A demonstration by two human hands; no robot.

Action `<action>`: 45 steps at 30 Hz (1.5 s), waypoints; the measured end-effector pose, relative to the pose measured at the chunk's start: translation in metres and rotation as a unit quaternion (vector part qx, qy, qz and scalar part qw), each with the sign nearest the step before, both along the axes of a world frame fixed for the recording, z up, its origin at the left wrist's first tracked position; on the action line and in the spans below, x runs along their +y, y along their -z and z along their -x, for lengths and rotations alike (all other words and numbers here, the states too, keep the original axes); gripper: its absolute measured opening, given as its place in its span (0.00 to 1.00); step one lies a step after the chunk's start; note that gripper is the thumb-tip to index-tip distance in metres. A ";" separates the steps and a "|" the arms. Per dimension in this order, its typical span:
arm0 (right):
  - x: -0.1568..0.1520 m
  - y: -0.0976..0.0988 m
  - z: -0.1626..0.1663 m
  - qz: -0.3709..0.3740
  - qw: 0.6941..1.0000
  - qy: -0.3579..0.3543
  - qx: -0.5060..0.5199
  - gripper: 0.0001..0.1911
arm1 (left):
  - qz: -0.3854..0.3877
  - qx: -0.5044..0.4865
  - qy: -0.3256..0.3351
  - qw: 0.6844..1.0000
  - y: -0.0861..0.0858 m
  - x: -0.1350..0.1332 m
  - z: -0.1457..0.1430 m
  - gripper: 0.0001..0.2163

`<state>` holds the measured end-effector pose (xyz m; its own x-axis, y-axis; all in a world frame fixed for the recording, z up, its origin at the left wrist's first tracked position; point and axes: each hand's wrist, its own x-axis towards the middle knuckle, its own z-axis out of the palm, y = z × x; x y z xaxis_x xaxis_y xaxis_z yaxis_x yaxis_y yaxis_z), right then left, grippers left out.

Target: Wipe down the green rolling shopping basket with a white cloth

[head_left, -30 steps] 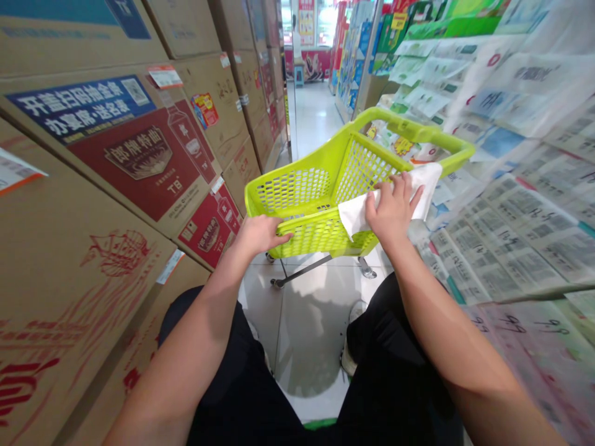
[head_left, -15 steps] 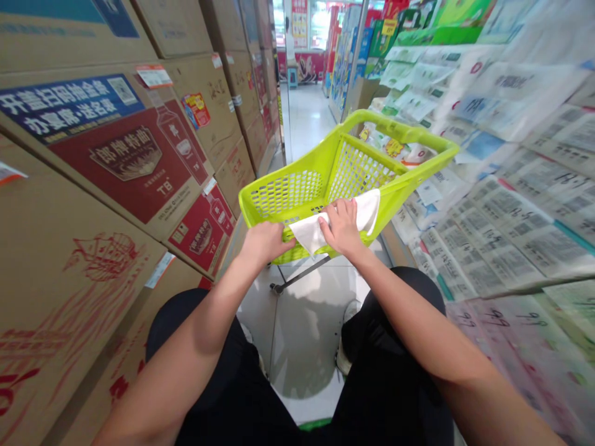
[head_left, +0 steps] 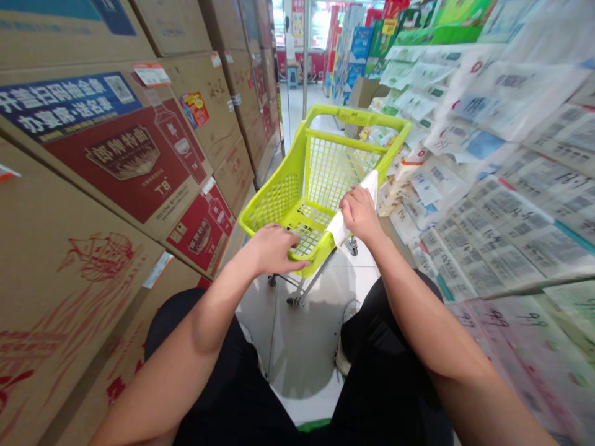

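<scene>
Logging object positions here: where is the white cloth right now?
In the head view, just right of centre, the white cloth is draped over the right rim of the green cart, under the right hand.

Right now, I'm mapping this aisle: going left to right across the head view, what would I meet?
Blue box label → red-and-yellow sticker → left hand → right hand → pink packs.

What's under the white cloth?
Part of the green cart's side rim: the cart shows at both ends of the cloth. The stretch directly beneath is covered, with the right hand on top, so its surface can't be seen.
</scene>
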<state>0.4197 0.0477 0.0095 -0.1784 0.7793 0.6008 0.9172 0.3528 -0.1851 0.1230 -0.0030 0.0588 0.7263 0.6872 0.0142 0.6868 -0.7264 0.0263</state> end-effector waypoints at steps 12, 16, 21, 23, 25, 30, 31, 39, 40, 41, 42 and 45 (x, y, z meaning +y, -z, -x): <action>-0.015 -0.001 0.001 0.086 0.987 -0.116 0.065 0.27 | -0.016 0.036 -0.084 0.996 0.027 0.019 0.028 0.29; -0.033 -0.005 0.005 0.109 0.978 -0.171 0.045 0.18 | 0.000 -0.036 -0.044 0.998 0.024 0.022 0.037 0.23; -0.042 -0.014 0.000 0.164 0.960 -0.225 0.022 0.22 | -0.059 -0.126 -0.068 0.988 0.028 0.043 0.065 0.21; -0.046 -0.019 -0.002 0.185 0.955 -0.231 0.008 0.26 | -0.047 -0.134 -0.073 0.987 0.033 0.051 0.073 0.23; -0.052 -0.024 -0.002 0.203 0.953 -0.225 -0.006 0.28 | -0.029 -0.144 -0.060 0.987 0.038 0.056 0.076 0.24; -0.064 -0.031 0.001 0.215 0.956 -0.199 -0.036 0.23 | -0.036 -0.191 -0.033 0.980 0.049 0.059 0.069 0.22; -0.064 -0.031 0.003 0.212 0.957 -0.195 -0.044 0.22 | -0.039 -0.201 -0.028 0.978 0.051 0.059 0.067 0.22; -0.075 -0.025 0.048 0.175 0.956 -0.135 -0.192 0.20 | -0.049 -0.256 -0.018 0.965 0.060 0.058 0.048 0.18; -0.078 -0.025 0.055 0.174 0.954 -0.116 -0.214 0.19 | -0.046 -0.265 -0.023 0.963 0.061 0.057 0.044 0.17; -0.080 -0.025 0.061 0.177 0.952 -0.098 -0.231 0.19 | -0.042 -0.274 -0.028 0.960 0.062 0.056 0.040 0.17; -0.082 -0.026 0.066 0.184 0.949 -0.082 -0.243 0.18 | -0.038 -0.284 -0.033 0.958 0.062 0.054 0.035 0.16; -0.085 -0.029 0.080 0.212 0.944 -0.044 -0.250 0.18 | -0.020 -0.303 -0.030 0.952 0.059 0.049 0.023 0.12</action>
